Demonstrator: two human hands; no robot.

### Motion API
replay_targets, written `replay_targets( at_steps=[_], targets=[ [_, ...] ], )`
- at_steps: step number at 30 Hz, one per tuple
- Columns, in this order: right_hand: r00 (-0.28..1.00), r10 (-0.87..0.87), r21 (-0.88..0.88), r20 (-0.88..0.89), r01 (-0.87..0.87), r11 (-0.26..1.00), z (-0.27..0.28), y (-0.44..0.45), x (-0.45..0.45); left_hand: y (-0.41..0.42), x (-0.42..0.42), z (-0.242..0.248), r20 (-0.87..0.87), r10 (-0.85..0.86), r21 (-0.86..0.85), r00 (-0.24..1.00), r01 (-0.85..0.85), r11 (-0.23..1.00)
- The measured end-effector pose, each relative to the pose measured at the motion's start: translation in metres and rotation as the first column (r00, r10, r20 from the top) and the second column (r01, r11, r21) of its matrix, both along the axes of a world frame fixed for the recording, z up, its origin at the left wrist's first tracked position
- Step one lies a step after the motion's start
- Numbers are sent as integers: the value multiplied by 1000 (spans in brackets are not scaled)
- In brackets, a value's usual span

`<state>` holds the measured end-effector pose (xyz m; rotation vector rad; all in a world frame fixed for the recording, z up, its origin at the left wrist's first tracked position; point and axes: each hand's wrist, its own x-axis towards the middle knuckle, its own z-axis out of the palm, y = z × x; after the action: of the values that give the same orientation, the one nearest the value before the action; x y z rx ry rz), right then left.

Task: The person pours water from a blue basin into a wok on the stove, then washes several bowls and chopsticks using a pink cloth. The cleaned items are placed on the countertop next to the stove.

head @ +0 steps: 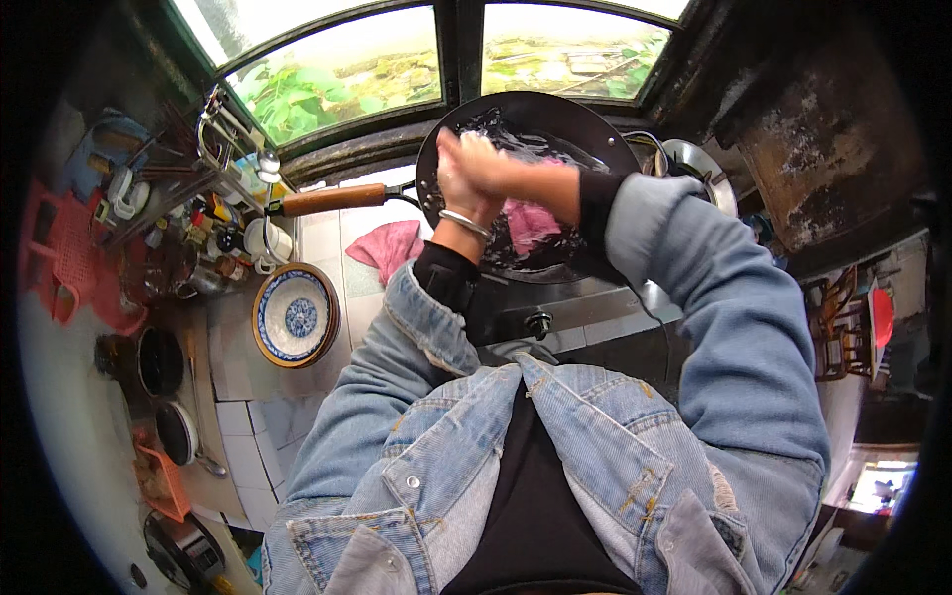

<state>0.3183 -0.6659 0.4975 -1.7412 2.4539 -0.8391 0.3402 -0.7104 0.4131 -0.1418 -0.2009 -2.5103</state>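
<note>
A black wok (pixel 606 152) with a wooden handle (pixel 335 199) sits on the gas stove and holds clear water. Above the water, my left hand (pixel 455 182), with a silver bangle (pixel 467 221) at its wrist, is pressed against my right hand (pixel 494 167). Both are blurred, and whether anything is between the palms is hidden. Beneath my right wrist a pink cloth (pixel 529 223) lies wet in the wok. A second pink cloth (pixel 387 248) rests crumpled on the tiled counter, left of the wok.
Stacked blue-and-white bowls (pixel 301 314) stand on the tiled counter. Bottles and jars crowd the left, near a white mug (pixel 269 242). A stove knob (pixel 538 324) faces me. Right of the wok is a metal pan or lid (pixel 718 186); windows (pixel 335 74) rise behind.
</note>
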Motion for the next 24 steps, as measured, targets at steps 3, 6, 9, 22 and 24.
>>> replay_targets(
  at_steps=[3,6,9,22,24],
  targets=[
    [967,24,182,253,-72,981,-9,5,-18,16,-3,15,-18,7,-134,1000,-10,991],
    [861,-55,-122,-505,-9,993,-31,10,-12,20,10,19,-118,-1,-157,993,-18,987],
    [729,205,256,653,-467,847,-34,-13,-44,22,19,17,269,-18,-30,963,27,999],
    [555,-155,381,817,-317,868,-30,-22,-32,-6,19,-12,397,23,237,918,-127,963],
    [579,-127,355,805,-299,886,-24,-12,-13,-11,19,-13,392,49,119,919,-103,987]
  ],
)
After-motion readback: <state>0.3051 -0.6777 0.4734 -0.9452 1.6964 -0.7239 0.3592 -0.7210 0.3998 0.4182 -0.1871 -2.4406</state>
